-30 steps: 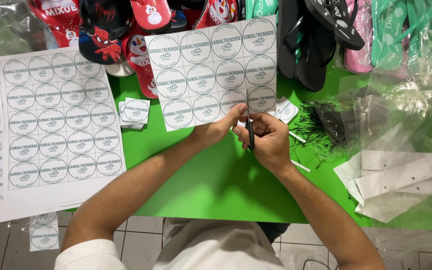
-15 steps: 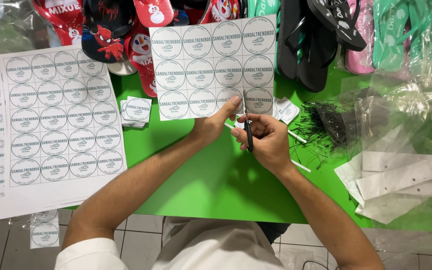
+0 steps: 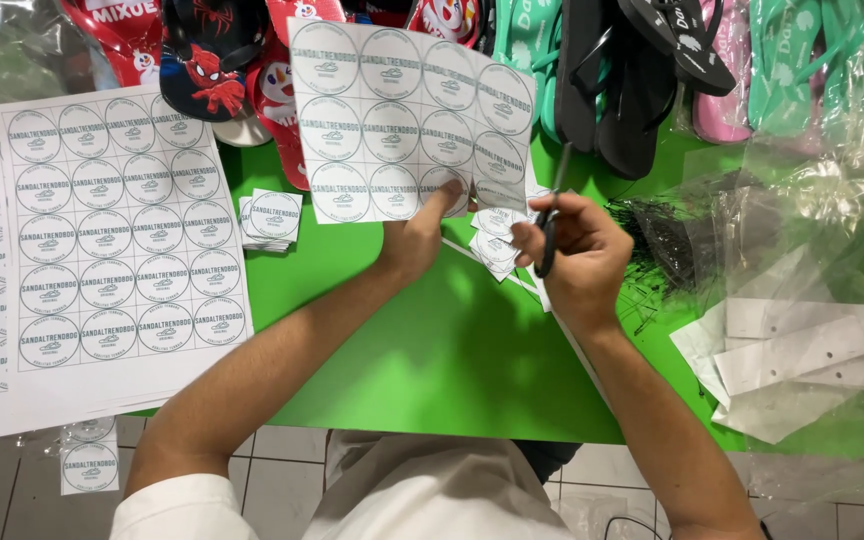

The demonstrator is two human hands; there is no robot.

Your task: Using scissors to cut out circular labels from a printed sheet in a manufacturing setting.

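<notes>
The left hand (image 3: 414, 238) pinches the lower edge of a label sheet (image 3: 407, 120) held up above it. The right hand (image 3: 577, 250), just beside, grips scissors (image 3: 549, 225), fingers curled closed through the handles, above cut labels (image 3: 497, 245).

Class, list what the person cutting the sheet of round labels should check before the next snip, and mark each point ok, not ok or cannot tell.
1. Left hand grips the label sheet at its lower edge: ok.
2. Right hand holds the scissors: ok.
3. Blades lined up between label rows: cannot tell.
4. Left fingers clear of the blades: cannot tell.
5. Cut labels gathered under the right hand, on the green table: ok.
6. Spare sheets within reach at left: ok.
</notes>
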